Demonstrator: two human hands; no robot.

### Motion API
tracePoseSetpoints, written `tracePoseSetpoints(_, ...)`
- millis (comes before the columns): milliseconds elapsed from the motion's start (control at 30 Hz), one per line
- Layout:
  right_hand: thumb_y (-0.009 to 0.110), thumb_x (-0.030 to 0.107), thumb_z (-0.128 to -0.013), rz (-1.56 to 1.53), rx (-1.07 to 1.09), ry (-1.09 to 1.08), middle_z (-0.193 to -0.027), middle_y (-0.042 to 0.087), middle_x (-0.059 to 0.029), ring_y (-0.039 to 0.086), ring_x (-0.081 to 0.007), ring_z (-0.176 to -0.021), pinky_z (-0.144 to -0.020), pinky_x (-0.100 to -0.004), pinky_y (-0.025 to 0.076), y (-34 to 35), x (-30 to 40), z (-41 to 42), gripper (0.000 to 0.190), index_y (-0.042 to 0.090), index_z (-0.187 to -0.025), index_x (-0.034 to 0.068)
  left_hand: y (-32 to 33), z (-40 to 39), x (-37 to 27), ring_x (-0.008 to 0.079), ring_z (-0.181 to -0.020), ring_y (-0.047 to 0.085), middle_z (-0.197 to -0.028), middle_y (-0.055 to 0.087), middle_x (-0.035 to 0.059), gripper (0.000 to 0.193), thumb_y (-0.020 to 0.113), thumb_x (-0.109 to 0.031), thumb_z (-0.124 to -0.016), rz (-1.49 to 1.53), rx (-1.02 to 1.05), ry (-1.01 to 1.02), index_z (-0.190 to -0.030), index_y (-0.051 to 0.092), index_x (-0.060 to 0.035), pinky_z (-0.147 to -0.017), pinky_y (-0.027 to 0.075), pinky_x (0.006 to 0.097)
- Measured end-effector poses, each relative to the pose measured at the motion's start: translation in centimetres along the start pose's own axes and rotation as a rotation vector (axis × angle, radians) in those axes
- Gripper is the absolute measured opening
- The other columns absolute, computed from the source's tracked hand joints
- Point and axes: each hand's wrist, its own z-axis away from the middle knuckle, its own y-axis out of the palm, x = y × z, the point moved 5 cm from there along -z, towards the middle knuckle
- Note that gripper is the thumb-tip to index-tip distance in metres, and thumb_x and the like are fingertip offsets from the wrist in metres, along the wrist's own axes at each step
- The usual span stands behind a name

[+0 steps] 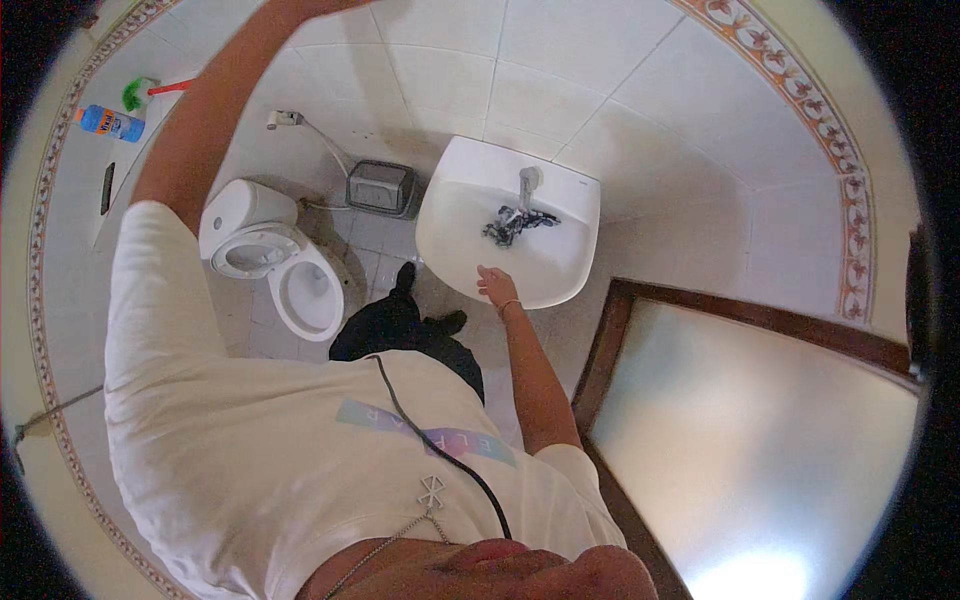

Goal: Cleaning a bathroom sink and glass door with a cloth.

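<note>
My right hand (pixel 497 286) hovers over the front rim of a white ceramic washbasin (pixel 555 274). Its fingers are loosely bent with nothing visible between them, and a thin bracelet circles the wrist. Beyond it, a crumpled black and grey thing (pixel 517 225), perhaps a wet cloth, lies in the bowl beneath the metal tap (pixel 529 180). Whether water is running is hard to tell. My left arm stretches up past the top edge of the view, so the left hand is out of sight.
Left of the basin are a toilet (pixel 307 296) with its lid up and a grey bin (pixel 380 187). A bidet sprayer (pixel 285 119) hangs on the wall. A blue bottle (pixel 112 124) and green brush (pixel 135 95) sit far left. A brown-framed door (pixel 750 420) stands right.
</note>
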Motion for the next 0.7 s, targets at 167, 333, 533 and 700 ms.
tracePoseSetpoints(167, 0.069, 0.061, -0.089, 0.658, -0.162, -0.080, -0.120, 0.072, -0.0197, 0.067, -0.0395, -0.114, -0.103, -0.0463, 0.050, -3.9, -0.7, -6.5, 0.063, 0.072, -0.114, 0.004, 0.7, -0.6, 0.9, 0.0316, -0.159, 0.014, -0.168, 0.032, 0.0053, 0.072, 0.057, -0.067, -0.091, -0.851, -0.059, 0.401, -0.151, 0.054, -0.0276, -0.125, 0.004, 0.0587)
tracePoseSetpoints(333, 0.060, 0.056, -0.096, 0.755, -0.119, -0.256, -0.113, 0.074, -0.0173, 0.068, -0.0400, -0.106, -0.097, -0.0503, 0.050, -2.0, 1.4, -12.4, 0.055, 0.074, -0.113, 0.005, 0.3, 1.3, 1.9, 0.0329, -0.157, 0.024, -0.163, 0.042, 0.0089, 0.070, 0.046, -0.073, -0.094, -0.922, -0.065, 0.458, -0.146, 0.060, -0.0291, -0.126, 0.003, 0.0554)
tracePoseSetpoints(533, 0.068, 0.043, -0.097, -0.242, -0.314, -0.059, -0.092, 0.073, -0.0087, 0.069, -0.0263, -0.081, -0.071, -0.0439, 0.055, -7.4, -6.4, -19.3, 0.039, 0.073, -0.109, 0.006, 2.6, -1.2, 1.6, 0.0358, -0.153, 0.032, -0.160, 0.046, 0.0127, 0.068, 0.046, -0.074, -0.094, -0.888, -0.169, 0.489, -0.143, 0.063, -0.0299, -0.126, 0.005, 0.0549)
tracePoseSetpoints(700, 0.072, 0.036, -0.096, -0.776, -0.085, 0.001, -0.082, 0.069, -0.0086, 0.064, -0.0191, -0.066, -0.062, -0.0325, 0.055, 1.2, 5.1, -10.0, 0.033, 0.070, -0.094, 0.003, 0.7, 1.9, 3.0, 0.0381, -0.151, 0.036, -0.158, 0.048, 0.0132, 0.067, 0.047, -0.074, -0.093, -0.941, -0.087, 0.450, -0.142, 0.064, -0.0312, -0.125, 0.008, 0.0547)
